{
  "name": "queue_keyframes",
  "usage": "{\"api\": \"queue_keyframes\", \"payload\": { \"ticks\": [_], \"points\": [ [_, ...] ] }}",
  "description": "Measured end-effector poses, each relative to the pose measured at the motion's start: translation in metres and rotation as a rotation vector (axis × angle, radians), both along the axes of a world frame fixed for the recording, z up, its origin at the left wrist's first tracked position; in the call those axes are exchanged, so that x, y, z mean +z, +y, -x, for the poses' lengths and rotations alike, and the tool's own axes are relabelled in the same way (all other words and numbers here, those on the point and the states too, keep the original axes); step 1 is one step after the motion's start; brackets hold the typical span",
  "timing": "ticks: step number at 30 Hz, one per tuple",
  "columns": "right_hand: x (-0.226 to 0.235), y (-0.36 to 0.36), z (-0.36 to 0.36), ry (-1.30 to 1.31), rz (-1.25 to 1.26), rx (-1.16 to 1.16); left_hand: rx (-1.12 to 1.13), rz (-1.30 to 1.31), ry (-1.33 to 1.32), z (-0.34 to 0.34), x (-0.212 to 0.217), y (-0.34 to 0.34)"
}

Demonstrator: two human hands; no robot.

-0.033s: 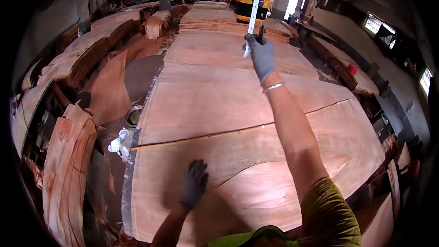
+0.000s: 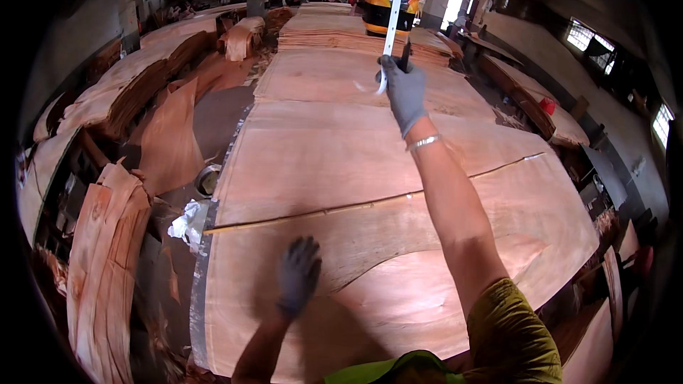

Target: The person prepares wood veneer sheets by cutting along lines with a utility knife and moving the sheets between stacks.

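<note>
My right hand [image 2: 405,92], in a grey glove, is raised at arm's length over the far part of the stack. It grips the lower part of a white strip with small holes [image 2: 393,25], which runs up in front of a black and yellow banded object [image 2: 377,8]. A short curled tail of the strip hangs below the fingers. From the same fist sticks up a dark slim tool [image 2: 406,51] of a kind I cannot make out. Gloved and with fingers stretched out, my left hand [image 2: 299,274] is over the near wood veneer sheet [image 2: 306,163], left of a curved crack and a paler patch [image 2: 413,288].
A thin bamboo stick [image 2: 334,209] lies across the sheet. More veneer stacks stand at the far end, along the left [image 2: 135,78] and the right [image 2: 526,96]. Crumpled white material [image 2: 188,224] and a round pot [image 2: 208,180] sit beside the left edge.
My left hand has shifted slightly up and left over the sheet. The right hand has moved a little left, and the strip's tail has swung left.
</note>
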State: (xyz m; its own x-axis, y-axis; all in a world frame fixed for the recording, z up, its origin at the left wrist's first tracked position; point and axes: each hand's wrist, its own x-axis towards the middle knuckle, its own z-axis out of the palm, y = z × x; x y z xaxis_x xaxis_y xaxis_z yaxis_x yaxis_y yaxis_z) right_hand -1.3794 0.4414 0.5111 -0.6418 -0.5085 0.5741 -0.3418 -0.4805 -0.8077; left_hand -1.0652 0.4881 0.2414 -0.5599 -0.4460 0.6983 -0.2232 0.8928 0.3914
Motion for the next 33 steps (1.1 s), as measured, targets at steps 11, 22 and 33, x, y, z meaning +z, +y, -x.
{"api": "queue_keyframes", "payload": {
  "ticks": [11,22,33],
  "points": [
    [-0.105,0.164,-0.141,-0.400,-0.258,0.275,-0.697,-0.808,0.031,0.137,0.318,-0.059],
    [-0.215,0.318,-0.120,-0.880,-0.318,0.677,-0.723,-1.020,0.223,0.119,0.298,0.032],
    [-0.140,0.355,-0.166,-0.047,-0.040,-0.161,-0.551,-0.983,0.004,0.053,0.225,0.188]
  ]
}}
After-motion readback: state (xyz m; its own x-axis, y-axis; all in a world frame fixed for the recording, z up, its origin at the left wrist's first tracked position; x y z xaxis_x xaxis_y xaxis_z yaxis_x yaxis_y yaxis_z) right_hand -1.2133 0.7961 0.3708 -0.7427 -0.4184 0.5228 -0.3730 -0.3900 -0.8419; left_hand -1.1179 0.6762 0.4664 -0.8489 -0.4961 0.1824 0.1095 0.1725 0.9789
